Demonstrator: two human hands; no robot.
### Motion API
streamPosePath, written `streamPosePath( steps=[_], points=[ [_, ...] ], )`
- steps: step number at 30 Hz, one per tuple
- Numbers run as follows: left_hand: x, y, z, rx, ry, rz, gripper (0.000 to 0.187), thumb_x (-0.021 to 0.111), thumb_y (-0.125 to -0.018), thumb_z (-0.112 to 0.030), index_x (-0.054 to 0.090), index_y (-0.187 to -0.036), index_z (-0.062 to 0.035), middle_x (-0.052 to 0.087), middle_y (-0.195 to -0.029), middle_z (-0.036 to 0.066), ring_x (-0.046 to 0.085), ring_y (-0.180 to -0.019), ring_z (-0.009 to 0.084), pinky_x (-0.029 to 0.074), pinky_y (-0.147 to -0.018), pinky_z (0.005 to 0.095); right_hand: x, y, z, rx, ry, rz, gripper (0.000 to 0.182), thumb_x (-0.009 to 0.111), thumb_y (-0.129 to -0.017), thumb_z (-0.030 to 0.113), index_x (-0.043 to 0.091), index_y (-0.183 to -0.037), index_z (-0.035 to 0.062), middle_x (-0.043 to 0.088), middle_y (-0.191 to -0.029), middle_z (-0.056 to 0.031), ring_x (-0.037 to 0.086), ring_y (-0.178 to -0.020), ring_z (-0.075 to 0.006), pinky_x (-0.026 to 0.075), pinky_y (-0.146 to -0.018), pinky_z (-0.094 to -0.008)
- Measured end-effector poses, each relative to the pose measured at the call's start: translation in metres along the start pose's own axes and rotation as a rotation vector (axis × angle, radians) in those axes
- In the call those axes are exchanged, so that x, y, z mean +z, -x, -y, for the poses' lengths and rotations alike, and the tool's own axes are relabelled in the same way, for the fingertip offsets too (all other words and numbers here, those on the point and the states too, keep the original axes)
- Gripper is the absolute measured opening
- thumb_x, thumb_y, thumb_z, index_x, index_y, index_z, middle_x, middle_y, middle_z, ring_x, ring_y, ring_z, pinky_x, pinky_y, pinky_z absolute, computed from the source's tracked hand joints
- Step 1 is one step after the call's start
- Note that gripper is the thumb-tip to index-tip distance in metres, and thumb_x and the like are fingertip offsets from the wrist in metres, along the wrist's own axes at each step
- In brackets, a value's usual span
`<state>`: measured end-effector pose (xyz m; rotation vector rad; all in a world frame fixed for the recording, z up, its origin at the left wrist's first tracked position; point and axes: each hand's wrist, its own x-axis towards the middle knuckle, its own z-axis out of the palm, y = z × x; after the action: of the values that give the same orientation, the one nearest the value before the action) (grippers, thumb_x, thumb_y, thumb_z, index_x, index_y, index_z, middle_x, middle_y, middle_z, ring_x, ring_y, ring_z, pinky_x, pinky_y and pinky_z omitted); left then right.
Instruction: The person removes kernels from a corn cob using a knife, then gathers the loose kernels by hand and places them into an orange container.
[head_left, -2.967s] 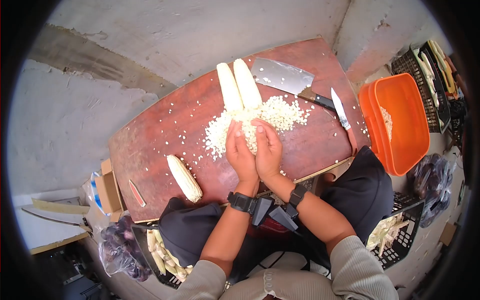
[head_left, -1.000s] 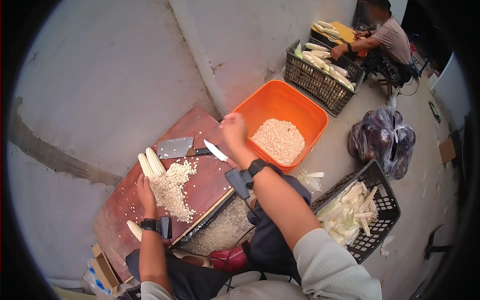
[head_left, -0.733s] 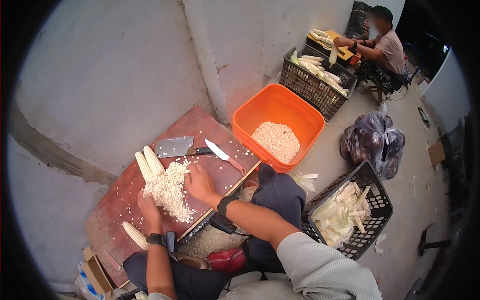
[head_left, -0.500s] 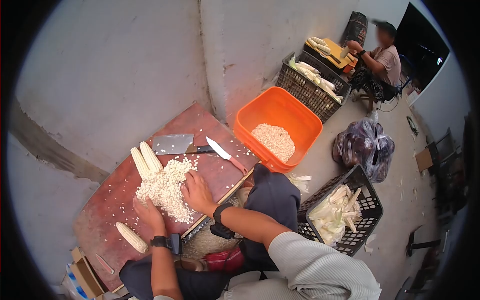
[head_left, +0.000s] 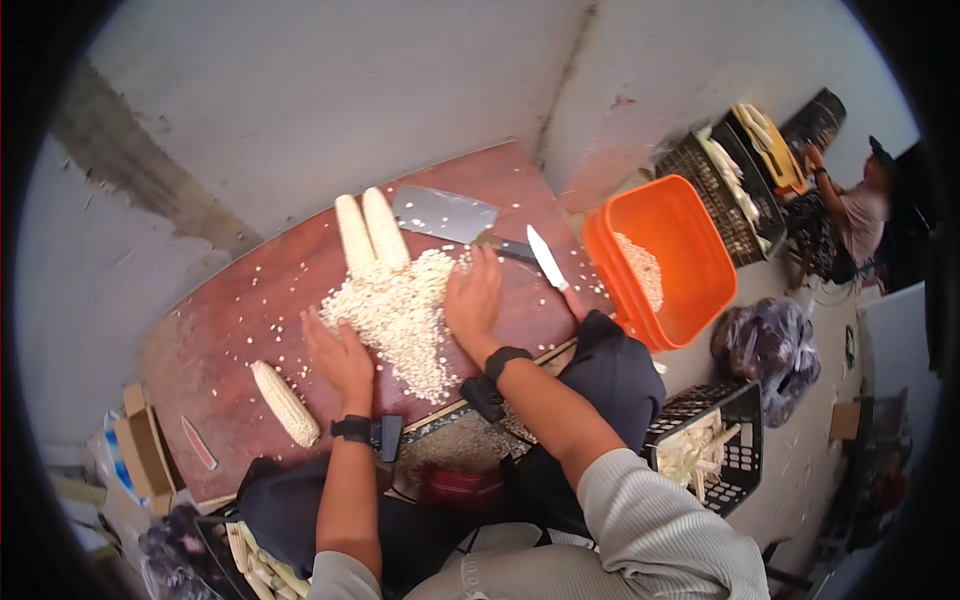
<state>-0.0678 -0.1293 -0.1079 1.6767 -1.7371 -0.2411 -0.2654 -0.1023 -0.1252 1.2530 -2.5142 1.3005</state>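
My left hand (head_left: 342, 362) lies at the left edge of a pile of loose white corn kernels (head_left: 395, 310), fingers stretched and spread. On the pile's right side is my right hand (head_left: 474, 302), also open, its fingertips close to the handle of a cleaver (head_left: 445, 214). Two pale ears of corn (head_left: 356, 238) lie side by side with their lower ends against the kernels. Left of my left hand rests another ear of corn (head_left: 286, 405). A white-bladed knife (head_left: 546, 258) with a reddish handle lies right of the cleaver.
The reddish table (head_left: 230, 330) meets a wall at the back. An orange bucket (head_left: 705, 255) with kernels stands to the right, beyond it crates (head_left: 690, 165) of corn and a seated person (head_left: 855, 215). A black crate (head_left: 745, 450) holds husks. A cardboard box (head_left: 145, 450) stands left.
The camera view has turned, so the table sits further right in the picture. My right hand has shifted along the pile towards the cleaver handle. Both hands stay open beside the kernels.
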Motion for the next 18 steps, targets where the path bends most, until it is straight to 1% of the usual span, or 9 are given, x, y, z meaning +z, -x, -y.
streamPosePath(
  steps=[3, 6, 7, 10, 13, 16, 18],
  points=[
    [0.005, -0.004, -0.004, -0.026, 0.02, -0.018, 0.052, 0.05, -0.093, -0.023, 0.042, -0.136, 0.0045, 0.04, -0.141, 0.028, 0.039, -0.13, 0.0418, 0.027, -0.108, 0.049, 0.002, -0.006, 0.0, -0.022, -0.077, 0.072, 0.04, 0.049, -0.092, 0.018, 0.052, -0.126, -0.0031, 0.047, -0.135, -0.0214, 0.044, -0.124, -0.039, 0.036, -0.103, -0.045],
    [0.007, -0.009, -0.008, -0.026, 0.056, -0.024, 0.052, 0.049, -0.093, -0.024, 0.042, -0.136, 0.0037, 0.041, -0.141, 0.028, 0.039, -0.129, 0.0419, 0.027, -0.108, 0.0499, 0.003, -0.006, 0.001, -0.061, -0.123, 0.058, 0.035, 0.046, -0.094, 0.017, 0.055, -0.121, -0.0026, 0.051, -0.13, -0.0244, 0.048, -0.12, -0.0392, 0.035, -0.104, -0.0447],
    [0.009, -0.01, -0.009, -0.024, 0.057, -0.027, 0.052, 0.049, -0.093, -0.025, 0.042, -0.136, 0.0033, 0.041, -0.14, 0.028, 0.039, -0.129, 0.042, 0.027, -0.108, 0.05, 0.002, -0.007, 0.004, -0.071, -0.184, 0.083, 0.034, 0.045, -0.094, 0.016, 0.055, -0.122, -0.0022, 0.053, -0.128, -0.0241, 0.049, -0.119, -0.0396, 0.036, -0.103, -0.0451],
    [0.015, -0.013, -0.013, 0.042, 0.033, 0.006, 0.05, 0.049, -0.093, -0.026, 0.045, -0.135, 0.0014, 0.042, -0.14, 0.027, 0.04, -0.128, 0.0418, 0.027, -0.108, 0.0501, 0.008, -0.007, 0.0, -0.17, -0.17, 0.165, 0.034, 0.049, -0.092, 0.015, 0.057, -0.121, -0.0012, 0.055, -0.125, -0.0216, 0.049, -0.119, -0.0381, 0.038, -0.101, -0.0444],
    [0.019, -0.016, -0.02, 0.106, 0.031, 0.069, 0.049, 0.05, -0.093, -0.028, 0.048, -0.134, -0.0003, 0.043, -0.139, 0.025, 0.04, -0.128, 0.0411, 0.027, -0.108, 0.0496, 0.015, -0.012, 0.004, -0.268, -0.168, 0.192, 0.033, 0.052, -0.091, 0.016, 0.059, -0.118, -0.0005, 0.058, -0.121, -0.0217, 0.05, -0.118, -0.0382, 0.038, -0.101, -0.0445],
    [0.022, -0.018, -0.022, 0.11, 0.073, 0.091, 0.049, 0.052, -0.092, -0.029, 0.05, -0.132, -0.0004, 0.046, -0.137, 0.023, 0.041, -0.127, 0.04, 0.029, -0.107, 0.0481, 0.02, -0.015, 0.013, -0.279, -0.193, 0.158, 0.03, 0.057, -0.089, 0.019, 0.061, -0.111, -0.0002, 0.059, -0.116, -0.0205, 0.052, -0.112, -0.0378, 0.039, -0.098, -0.045],
    [0.025, -0.017, -0.02, 0.1, 0.095, 0.097, 0.048, 0.054, -0.092, -0.03, 0.051, -0.129, 0.0003, 0.048, -0.135, 0.022, 0.042, -0.125, 0.0392, 0.03, -0.106, 0.047, 0.017, -0.013, 0.022, -0.234, -0.222, 0.187, 0.028, 0.059, -0.088, 0.021, 0.061, -0.107, 0.0001, 0.059, -0.111, -0.0197, 0.052, -0.109, -0.0376, 0.04, -0.095, -0.0452]
  ],
)
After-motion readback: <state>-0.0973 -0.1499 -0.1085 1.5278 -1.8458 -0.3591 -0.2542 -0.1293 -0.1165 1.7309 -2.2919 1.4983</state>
